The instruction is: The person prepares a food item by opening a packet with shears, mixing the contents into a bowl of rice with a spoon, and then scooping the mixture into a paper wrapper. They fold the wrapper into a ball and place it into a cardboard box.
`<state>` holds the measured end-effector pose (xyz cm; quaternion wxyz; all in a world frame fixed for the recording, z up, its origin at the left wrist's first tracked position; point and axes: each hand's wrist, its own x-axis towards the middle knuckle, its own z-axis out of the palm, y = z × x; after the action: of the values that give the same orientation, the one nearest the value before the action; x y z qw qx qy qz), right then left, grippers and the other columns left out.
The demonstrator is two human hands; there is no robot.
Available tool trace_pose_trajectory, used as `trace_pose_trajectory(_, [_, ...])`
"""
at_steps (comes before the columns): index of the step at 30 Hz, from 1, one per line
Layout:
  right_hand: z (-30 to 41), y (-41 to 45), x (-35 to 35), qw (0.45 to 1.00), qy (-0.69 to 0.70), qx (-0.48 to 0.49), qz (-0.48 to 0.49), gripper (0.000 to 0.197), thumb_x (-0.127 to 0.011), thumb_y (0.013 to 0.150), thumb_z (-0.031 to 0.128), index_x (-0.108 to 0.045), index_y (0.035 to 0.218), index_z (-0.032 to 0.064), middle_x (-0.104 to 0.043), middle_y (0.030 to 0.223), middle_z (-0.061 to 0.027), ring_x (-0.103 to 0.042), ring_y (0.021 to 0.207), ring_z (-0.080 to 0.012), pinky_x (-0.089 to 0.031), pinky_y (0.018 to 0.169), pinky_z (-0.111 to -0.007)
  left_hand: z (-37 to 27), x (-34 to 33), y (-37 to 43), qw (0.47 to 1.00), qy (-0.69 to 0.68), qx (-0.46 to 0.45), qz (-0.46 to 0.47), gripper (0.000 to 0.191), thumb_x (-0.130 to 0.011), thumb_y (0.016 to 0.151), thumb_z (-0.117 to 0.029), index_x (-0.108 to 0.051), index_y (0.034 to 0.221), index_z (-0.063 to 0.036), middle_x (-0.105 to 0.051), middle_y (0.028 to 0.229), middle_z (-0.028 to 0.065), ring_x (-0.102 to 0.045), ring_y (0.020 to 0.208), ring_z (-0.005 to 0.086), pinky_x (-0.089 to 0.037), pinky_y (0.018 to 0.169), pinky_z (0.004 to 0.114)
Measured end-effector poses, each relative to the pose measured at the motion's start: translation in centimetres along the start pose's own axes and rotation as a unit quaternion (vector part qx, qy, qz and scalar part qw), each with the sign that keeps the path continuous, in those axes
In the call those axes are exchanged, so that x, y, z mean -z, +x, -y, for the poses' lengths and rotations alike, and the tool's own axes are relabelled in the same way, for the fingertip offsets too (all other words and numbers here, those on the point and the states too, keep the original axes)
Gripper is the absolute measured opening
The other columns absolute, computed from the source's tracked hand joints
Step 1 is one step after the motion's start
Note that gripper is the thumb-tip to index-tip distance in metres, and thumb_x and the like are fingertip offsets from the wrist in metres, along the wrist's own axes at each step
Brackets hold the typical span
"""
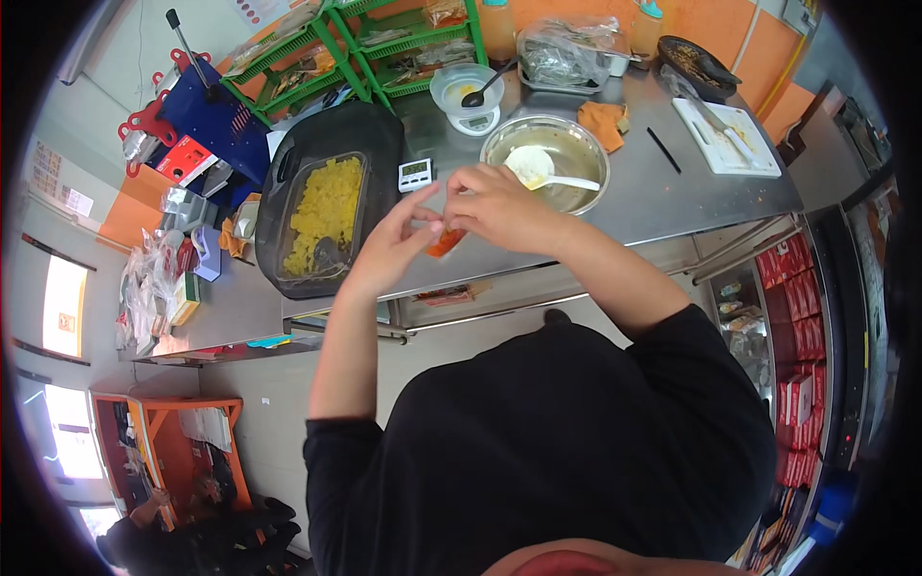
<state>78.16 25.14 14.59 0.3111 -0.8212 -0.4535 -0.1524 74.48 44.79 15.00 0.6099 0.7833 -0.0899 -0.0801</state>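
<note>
A small clear packet with orange-red contents (445,243) is at the fingertips of both hands, over the table's front edge. My right hand (498,209) pinches its upper end, which the fingers mostly hide. On the other side, my left hand (392,245) has its thumb and middle finger close together at the packet, and its index finger is raised. A steel bowl (601,155) just beyond my right hand holds a white ladle or spoon (573,181) and a round white mass (529,164). Left of my left hand, a clear tray (288,209) holds yellow chunky food (328,198) and a dark spoon.
Under the tray lies a black case or board (382,137). A digital timer (415,174) and a scale (474,122) bearing a plastic bowl (446,79) stand behind. To the right are an orange cloth (601,126) and a knife (727,129) on a white cutting board (695,133). Another person (194,536) is at lower left.
</note>
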Motion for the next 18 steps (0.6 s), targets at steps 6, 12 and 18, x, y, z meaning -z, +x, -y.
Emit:
trace_pose_trajectory(6, [-5.4, -0.3, 4.2, 0.994, -0.036, 0.103, -0.031, 0.009, -0.058, 0.071, 0.015, -0.059, 0.080, 0.0147, -0.046, 0.090, -0.0008, -0.045, 0.092, -0.0197, -0.034, 0.078, -0.034, -2.7, -2.5, 6.8, 0.990, 0.028, 0.029, 0.132, 0.023, -0.060, 0.079, -0.012, -0.057, 0.096, 0.0022, -0.061, 0.085, 0.0045, -0.056, 0.079, 0.0092, -0.043, 0.072, 0.023])
trace_pose_trajectory(12, [-11.7, -0.7, 8.2, 0.989, -0.027, 0.136, -0.045, 0.010, -0.060, 0.071, 0.018, -0.059, 0.079, 0.0133, -0.046, 0.091, -0.0014, -0.045, 0.092, -0.0197, -0.034, 0.078, -0.034, -4.0, -5.9, 13.3, 0.989, 0.015, 0.030, 0.147, 0.021, -0.060, 0.077, -0.005, -0.057, 0.096, 0.0011, -0.061, 0.087, 0.0034, -0.056, 0.079, 0.0085, -0.043, 0.074, 0.022])
trace_pose_trajectory(18, [-17.3, -1.5, 8.9, 0.986, 0.017, 0.146, -0.072, 0.012, -0.064, 0.068, 0.015, -0.057, 0.077, 0.0136, -0.047, 0.091, -0.0009, -0.047, 0.087, -0.0190, -0.034, 0.074, -0.033, -4.8, -8.8, 17.5, 0.988, 0.009, 0.071, 0.140, 0.027, -0.061, 0.075, -0.002, -0.055, 0.101, 0.0014, -0.061, 0.086, 0.0032, -0.056, 0.078, 0.0079, -0.044, 0.072, 0.020])
